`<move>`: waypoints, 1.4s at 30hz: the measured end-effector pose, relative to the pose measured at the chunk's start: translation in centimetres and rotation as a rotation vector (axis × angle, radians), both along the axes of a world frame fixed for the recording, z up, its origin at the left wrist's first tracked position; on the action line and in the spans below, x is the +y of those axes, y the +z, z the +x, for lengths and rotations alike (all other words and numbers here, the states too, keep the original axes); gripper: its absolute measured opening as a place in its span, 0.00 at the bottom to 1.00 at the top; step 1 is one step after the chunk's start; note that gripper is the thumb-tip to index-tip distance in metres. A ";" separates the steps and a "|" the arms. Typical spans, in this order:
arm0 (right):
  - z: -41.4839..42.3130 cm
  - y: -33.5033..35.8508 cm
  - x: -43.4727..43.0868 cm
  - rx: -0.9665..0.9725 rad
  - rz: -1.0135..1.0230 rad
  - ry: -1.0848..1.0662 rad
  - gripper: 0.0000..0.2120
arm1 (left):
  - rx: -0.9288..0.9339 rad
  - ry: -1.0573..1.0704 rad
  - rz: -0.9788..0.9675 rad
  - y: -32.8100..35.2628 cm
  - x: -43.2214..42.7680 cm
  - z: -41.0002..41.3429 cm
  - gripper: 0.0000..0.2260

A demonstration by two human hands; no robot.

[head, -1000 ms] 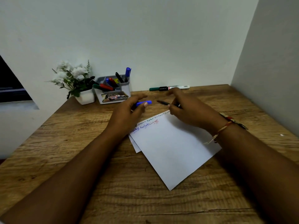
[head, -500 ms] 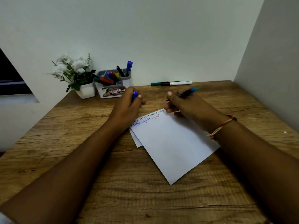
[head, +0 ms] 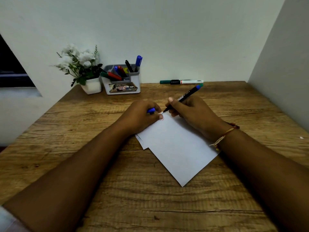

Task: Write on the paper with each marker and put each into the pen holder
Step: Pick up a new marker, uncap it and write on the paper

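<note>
A white paper lies tilted on the wooden desk, a second sheet peeking out beneath it. My right hand grips a black marker with a blue end, its tip touching the paper's top corner. My left hand rests on the paper's upper left part and holds the blue cap; it hides most of the written lines. The grey and white pen holder stands at the back with several markers in it. Another marker, green, black and white, lies along the back wall.
A white pot of white flowers stands left of the pen holder. A wall closes the desk on the right. The desk's left edge runs diagonally towards me. A small white speck lies at the far right.
My right hand turned the marker upright into a writing grip and brought its tip down onto the paper. My left hand closed on the blue cap and settled onto the paper, covering the writing.
</note>
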State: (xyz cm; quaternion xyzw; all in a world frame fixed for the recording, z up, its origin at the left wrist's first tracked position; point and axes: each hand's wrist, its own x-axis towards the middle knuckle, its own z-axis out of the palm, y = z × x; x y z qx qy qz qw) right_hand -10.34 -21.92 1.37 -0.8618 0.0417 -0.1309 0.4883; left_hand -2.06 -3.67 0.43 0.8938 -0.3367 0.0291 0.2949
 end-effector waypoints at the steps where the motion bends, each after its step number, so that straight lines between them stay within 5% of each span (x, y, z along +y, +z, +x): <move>1: 0.0 -0.1 0.0 -0.003 0.020 -0.013 0.18 | -0.001 -0.006 0.009 -0.1 -0.1 0.1 0.10; 12: 0.3 -0.2 0.1 -0.041 0.005 -0.129 0.04 | 0.082 0.000 -0.006 -0.2 -0.1 0.4 0.12; 42: 0.8 -0.5 0.2 -0.012 -0.035 -0.155 0.05 | 0.158 0.006 -0.016 0.1 -0.2 0.3 0.12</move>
